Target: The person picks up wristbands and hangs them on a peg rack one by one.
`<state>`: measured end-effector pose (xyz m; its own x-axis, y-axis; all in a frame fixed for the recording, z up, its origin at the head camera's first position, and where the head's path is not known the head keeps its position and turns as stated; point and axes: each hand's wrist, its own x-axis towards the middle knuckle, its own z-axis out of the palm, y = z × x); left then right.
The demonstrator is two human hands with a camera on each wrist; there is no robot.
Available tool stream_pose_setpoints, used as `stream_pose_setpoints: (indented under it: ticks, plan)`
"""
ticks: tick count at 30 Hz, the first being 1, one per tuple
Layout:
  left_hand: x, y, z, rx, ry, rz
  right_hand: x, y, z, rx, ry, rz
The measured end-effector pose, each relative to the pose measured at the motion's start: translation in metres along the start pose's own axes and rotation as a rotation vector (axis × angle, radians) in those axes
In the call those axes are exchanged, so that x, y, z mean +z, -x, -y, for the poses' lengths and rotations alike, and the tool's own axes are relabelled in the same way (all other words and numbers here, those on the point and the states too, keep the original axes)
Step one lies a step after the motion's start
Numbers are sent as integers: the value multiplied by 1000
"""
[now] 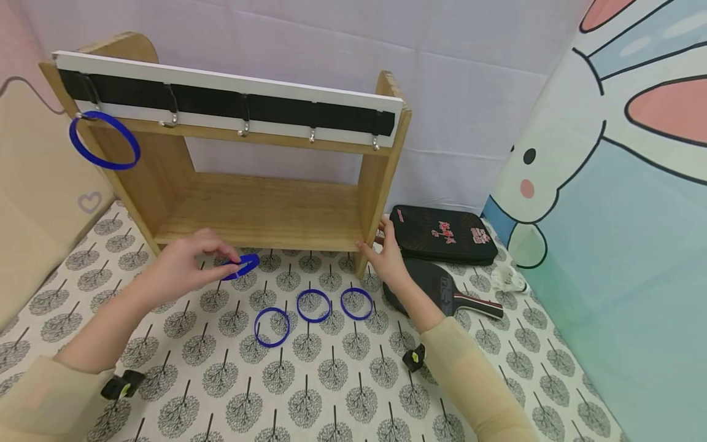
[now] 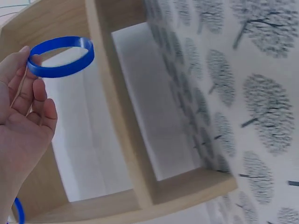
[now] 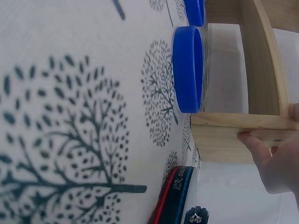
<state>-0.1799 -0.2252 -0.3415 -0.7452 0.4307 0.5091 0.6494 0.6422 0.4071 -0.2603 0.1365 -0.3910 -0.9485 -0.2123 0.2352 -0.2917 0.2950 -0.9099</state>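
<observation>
My left hand (image 1: pixel 190 270) pinches a blue ring (image 2: pixel 63 72) between thumb and fingertips, holding it in front of the wooden rack's lower shelf (image 1: pixel 276 205). With thumb and fingers on either side, my right hand (image 1: pixel 391 261) grips the lower part of the rack's right side panel (image 3: pixel 229 142). Several metal hooks hang along the black strip (image 1: pixel 207 101) at the rack's top. Another blue ring (image 1: pixel 105 164) hangs from the leftmost hook; the other hooks carry nothing.
Three blue rings lie on the tree-patterned cloth before the rack: a left one (image 1: pixel 272 345), a middle one (image 1: pixel 313 321) and a right one (image 1: pixel 356 318). To the right are a black case (image 1: pixel 442 236), a black paddle (image 1: pixel 428 285) and a white shuttlecock (image 1: pixel 507 279).
</observation>
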Motion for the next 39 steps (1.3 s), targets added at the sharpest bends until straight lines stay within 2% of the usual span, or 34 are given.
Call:
stream_pose_setpoints:
  ticks: [3, 6, 12, 16, 20, 26, 31, 34, 39]
  plan:
    - [-7, -6, -6, 39, 8, -31, -1, 4, 13, 6, -4, 11]
    - [-17, -11, -11, 50, -9, -46, -1, 8, 25, 9, 6, 19]
    - [-40, -18, -24, 30, -69, -82, -1, 9, 29, 5, 15, 19]
    - [-55, -25, -30, 47, -85, -115, -1, 9, 28, 4, 14, 24]
    - [-70, -33, -34, 101, -95, -149, -1, 9, 27, 13, 16, 25]
    - [-96, -48, -44, 176, -63, -245, -2, 9, 27, 7, 9, 18]
    - [-116, -59, -51, 143, -78, -339, -3, 10, 26, 15, 9, 17]
    - [-125, -62, -48, 96, -92, -387, -3, 12, 25, 14, 12, 22]
    - [-136, -69, -41, 22, -119, -431, -2, 11, 26, 7, 16, 26]
